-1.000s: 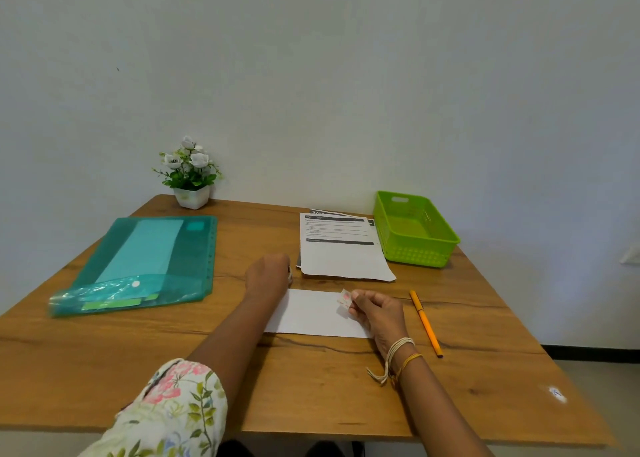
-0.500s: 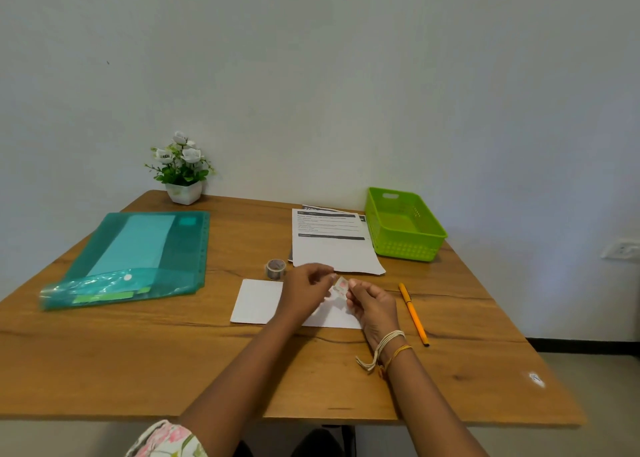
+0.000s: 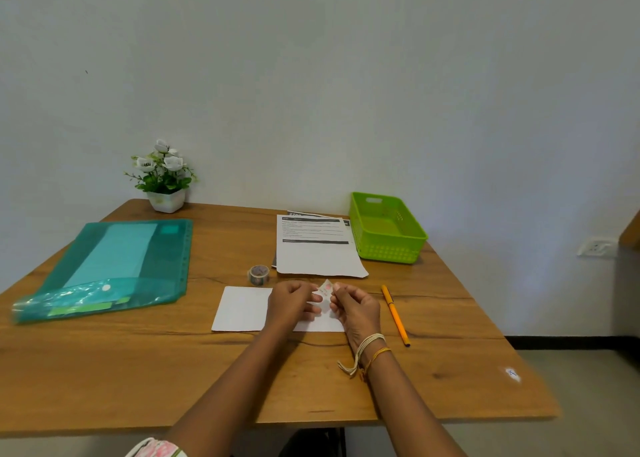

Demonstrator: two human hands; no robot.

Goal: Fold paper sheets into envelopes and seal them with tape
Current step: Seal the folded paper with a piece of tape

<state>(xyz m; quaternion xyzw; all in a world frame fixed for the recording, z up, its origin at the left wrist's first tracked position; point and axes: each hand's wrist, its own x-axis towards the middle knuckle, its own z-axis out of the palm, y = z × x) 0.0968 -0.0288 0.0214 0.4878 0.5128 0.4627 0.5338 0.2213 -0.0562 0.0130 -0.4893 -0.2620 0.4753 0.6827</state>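
A folded white paper envelope point(image 3: 242, 309) lies flat on the wooden table point(image 3: 138, 370) in front of me. Both hands hover over its right half. My left hand point(image 3: 292, 302) and my right hand point(image 3: 353, 306) pinch a small piece of patterned tape point(image 3: 325, 288) between their fingertips, just above the paper. The tape roll point(image 3: 259, 274) stands on the table beyond the envelope's far edge. A stack of printed paper sheets point(image 3: 317, 248) lies farther back.
A green plastic basket point(image 3: 389, 229) sits at the back right, an orange pen point(image 3: 394, 314) to the right of the envelope. A teal plastic folder point(image 3: 110, 269) covers the left side. A small potted plant point(image 3: 162, 179) stands by the wall.
My left hand left the tape roll on the table and came to the tape piece that my right hand held. Both hands now pinch it.
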